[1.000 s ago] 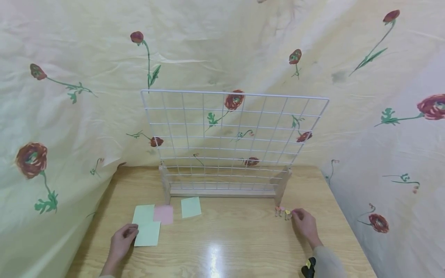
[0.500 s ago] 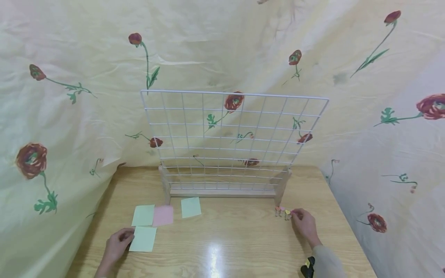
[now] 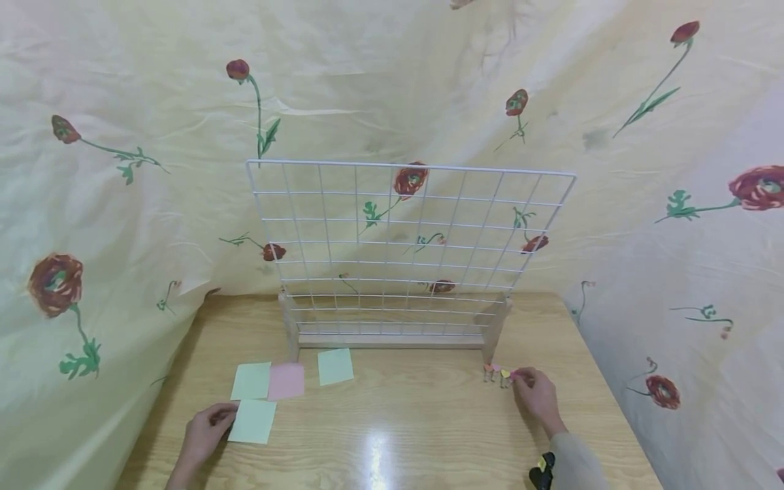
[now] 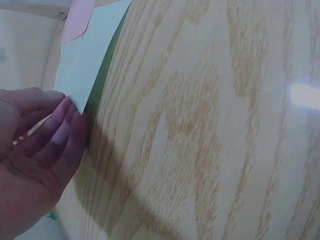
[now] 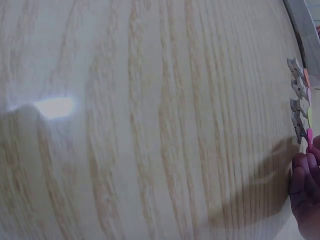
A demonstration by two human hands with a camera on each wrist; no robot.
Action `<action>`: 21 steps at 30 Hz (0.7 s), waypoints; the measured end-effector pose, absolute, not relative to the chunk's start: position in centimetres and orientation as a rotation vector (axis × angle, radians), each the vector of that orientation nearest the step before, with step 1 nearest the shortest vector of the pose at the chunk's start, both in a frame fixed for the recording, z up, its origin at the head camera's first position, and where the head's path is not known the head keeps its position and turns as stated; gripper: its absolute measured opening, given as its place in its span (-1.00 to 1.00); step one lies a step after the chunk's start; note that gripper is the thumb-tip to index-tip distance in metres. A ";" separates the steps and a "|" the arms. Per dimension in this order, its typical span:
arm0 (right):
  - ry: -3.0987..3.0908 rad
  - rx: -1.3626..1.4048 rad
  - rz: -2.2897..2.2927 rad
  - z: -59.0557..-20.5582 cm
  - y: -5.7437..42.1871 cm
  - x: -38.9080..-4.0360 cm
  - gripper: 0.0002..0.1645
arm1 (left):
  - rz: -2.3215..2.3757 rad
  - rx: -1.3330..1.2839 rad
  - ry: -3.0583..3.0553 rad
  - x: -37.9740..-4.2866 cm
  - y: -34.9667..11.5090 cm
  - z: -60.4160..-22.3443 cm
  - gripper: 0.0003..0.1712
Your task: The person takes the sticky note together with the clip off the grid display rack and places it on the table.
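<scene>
My left hand (image 3: pixel 205 432) pinches the left edge of a light green paper note (image 3: pixel 252 422) at the front left of the table. Just behind it lie another green note (image 3: pixel 251 381) and a pink note (image 3: pixel 286 381). In the left wrist view the held green note (image 4: pixel 87 57) slants up from the wood, casting a shadow. At the right, my right hand (image 3: pixel 537 395) pinches the bright pink heart top of a small clip (image 5: pixel 309 139). Beside that clip stand a yellow heart clip (image 3: pixel 505 375), a light pink one and an orange one (image 3: pixel 488 369), in a row.
A white wire grid (image 3: pixel 392 231) stands upright in a wooden base (image 3: pixel 392 342) at the back of the table. A third green note (image 3: pixel 335 367) lies in front of it. Floral cloth (image 3: pixel 122 204) surrounds the table. A black object (image 3: pixel 542 471) sits by the right sleeve.
My left hand has drawn the front green note toward me and slightly left, away from the green note behind it. The right hand has stayed at the pink clip.
</scene>
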State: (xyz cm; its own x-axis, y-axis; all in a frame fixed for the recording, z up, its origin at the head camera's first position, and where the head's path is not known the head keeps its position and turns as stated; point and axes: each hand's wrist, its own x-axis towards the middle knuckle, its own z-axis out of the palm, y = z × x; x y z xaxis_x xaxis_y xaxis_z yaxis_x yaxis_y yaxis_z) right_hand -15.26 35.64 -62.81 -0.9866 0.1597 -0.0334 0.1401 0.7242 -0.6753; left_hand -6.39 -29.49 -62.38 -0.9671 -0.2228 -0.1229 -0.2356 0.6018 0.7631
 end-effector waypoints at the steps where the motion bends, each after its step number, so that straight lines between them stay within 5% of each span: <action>1: -2.892 -0.257 1.138 -62.8 35.7 -15.2 -0.68 | 1.337 -0.392 2.798 -6.4 -29.5 -62.4 -0.79; 21: -2.808 -0.144 1.102 -60.9 36.2 -15.2 -0.64 | 1.502 -0.361 2.682 -6.5 -29.6 -62.3 -0.81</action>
State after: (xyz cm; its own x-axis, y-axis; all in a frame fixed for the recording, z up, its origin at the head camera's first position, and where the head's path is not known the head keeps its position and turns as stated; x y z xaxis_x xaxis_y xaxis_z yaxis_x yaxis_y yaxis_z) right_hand -15.18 36.24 -60.92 -0.9881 0.1327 0.0778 0.0444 0.7301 -0.6819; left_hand -6.48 -29.55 -62.28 -0.9718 -0.1793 -0.1532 -0.2243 0.5020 0.8353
